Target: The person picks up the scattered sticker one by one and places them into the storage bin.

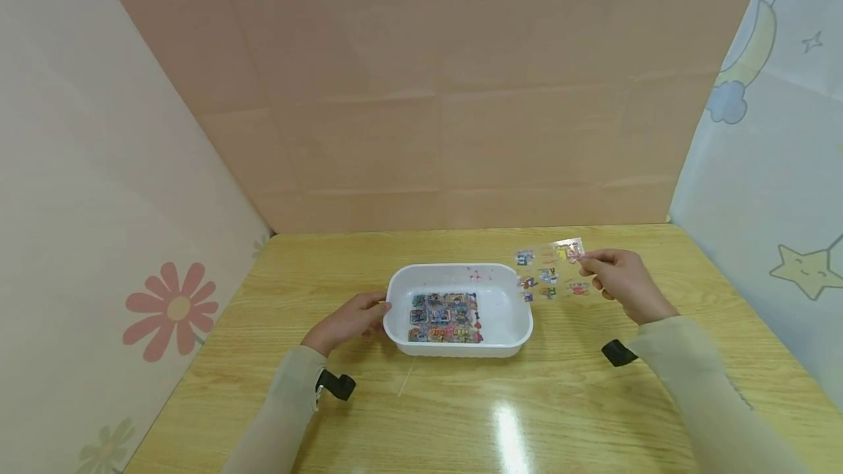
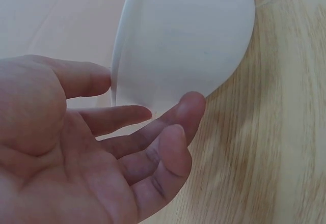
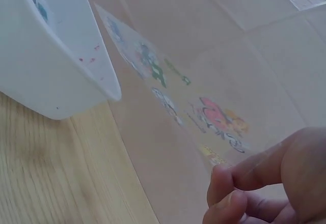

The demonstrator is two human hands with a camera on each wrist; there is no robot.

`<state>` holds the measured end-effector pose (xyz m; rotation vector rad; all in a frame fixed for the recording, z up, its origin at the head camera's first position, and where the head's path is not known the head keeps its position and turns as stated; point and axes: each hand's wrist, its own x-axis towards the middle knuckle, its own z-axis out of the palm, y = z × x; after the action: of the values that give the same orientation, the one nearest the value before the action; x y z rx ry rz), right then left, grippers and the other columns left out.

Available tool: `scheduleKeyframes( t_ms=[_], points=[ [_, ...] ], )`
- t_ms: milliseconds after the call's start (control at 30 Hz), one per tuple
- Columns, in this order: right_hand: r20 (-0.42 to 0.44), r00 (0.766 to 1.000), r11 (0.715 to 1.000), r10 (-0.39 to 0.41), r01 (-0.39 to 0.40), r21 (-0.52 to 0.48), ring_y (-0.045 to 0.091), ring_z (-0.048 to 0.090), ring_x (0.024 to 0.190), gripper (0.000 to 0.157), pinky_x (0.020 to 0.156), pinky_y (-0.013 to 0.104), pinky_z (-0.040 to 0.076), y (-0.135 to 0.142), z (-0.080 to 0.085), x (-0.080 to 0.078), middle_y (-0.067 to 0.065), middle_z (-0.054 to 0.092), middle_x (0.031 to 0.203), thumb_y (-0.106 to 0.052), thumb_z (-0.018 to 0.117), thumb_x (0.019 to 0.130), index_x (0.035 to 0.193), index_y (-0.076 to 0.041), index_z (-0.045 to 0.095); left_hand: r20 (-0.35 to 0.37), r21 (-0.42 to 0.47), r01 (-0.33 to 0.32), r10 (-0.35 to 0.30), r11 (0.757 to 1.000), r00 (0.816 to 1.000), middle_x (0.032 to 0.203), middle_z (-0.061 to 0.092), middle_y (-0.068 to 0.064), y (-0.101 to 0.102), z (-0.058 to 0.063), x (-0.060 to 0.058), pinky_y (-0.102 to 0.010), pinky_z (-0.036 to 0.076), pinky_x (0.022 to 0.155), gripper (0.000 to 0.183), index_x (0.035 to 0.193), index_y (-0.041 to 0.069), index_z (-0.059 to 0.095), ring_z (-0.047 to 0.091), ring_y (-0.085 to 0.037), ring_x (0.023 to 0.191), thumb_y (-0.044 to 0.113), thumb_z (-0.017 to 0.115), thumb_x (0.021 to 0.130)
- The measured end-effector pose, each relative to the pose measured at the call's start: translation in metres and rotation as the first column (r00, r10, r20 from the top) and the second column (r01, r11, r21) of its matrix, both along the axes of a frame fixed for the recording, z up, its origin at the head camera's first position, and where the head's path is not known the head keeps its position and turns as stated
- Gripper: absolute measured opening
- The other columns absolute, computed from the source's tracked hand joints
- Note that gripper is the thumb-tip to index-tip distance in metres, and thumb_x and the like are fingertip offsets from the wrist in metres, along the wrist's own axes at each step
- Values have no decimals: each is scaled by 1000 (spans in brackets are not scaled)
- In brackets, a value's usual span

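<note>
A white plastic basin (image 1: pixel 457 350) with rounded corners sits on the table. My left hand (image 1: pixel 352 320) holds its left end; in the left wrist view the thumb (image 2: pixel 89 79) meets the rim and the other fingers curl below it. Between thumb and fingertips, my right hand (image 1: pixel 622 280) pinches the right edge of a clear sticker sheet (image 1: pixel 549 269) printed with small colourful cartoon figures. The sheet is raised, its left edge overlapping the basin's right rim in the head view. Inside the basin lie more colourful cartoon stickers (image 1: pixel 444 317) on the left of its floor.
Small pink bits (image 1: pixel 476 274) cling to the basin's back inner wall. A thin pale strip (image 1: pixel 405 375) lies on the wood-grain table (image 1: pixel 421 423) in front of the basin. Papered walls stand behind and at both sides.
</note>
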<state>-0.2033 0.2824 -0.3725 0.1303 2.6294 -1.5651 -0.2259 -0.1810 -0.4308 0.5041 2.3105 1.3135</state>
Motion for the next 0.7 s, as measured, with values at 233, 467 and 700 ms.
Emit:
scheduleKeyframes(
  t_ms=[233, 467, 700],
  points=[
    [-5, 1000, 1000, 26, -26, -1, 10, 50, 67, 48, 55, 26, 41, -15, -5, -1, 7, 62, 99, -29, 47, 107, 134, 11, 51, 11, 6, -14, 14, 1000, 1000, 115, 67, -13, 1, -2, -2, -39, 51, 73, 50, 151, 4, 42, 65, -30, 91, 29, 43, 108],
    [21, 999, 999, 42, -41, -29, 12, 50, 68, 44, 54, 23, 39, -30, -6, -3, 8, 63, 98, -25, 47, 106, 132, 10, 51, 18, 10, -27, 27, 1000, 999, 116, 66, -13, 4, 0, -1, -41, 53, 74, 51, 154, 5, 39, 64, -28, 90, 28, 42, 108],
    [31, 998, 998, 59, -58, -30, 14, 51, 69, 39, 53, 24, 38, -44, -6, -4, 12, 65, 102, -22, 48, 106, 130, 8, 55, 39, 21, -44, 44, 999, 998, 120, 65, -16, 5, -1, 1, -42, 54, 76, 51, 154, 4, 37, 66, -28, 89, 27, 41, 108]
  ],
)
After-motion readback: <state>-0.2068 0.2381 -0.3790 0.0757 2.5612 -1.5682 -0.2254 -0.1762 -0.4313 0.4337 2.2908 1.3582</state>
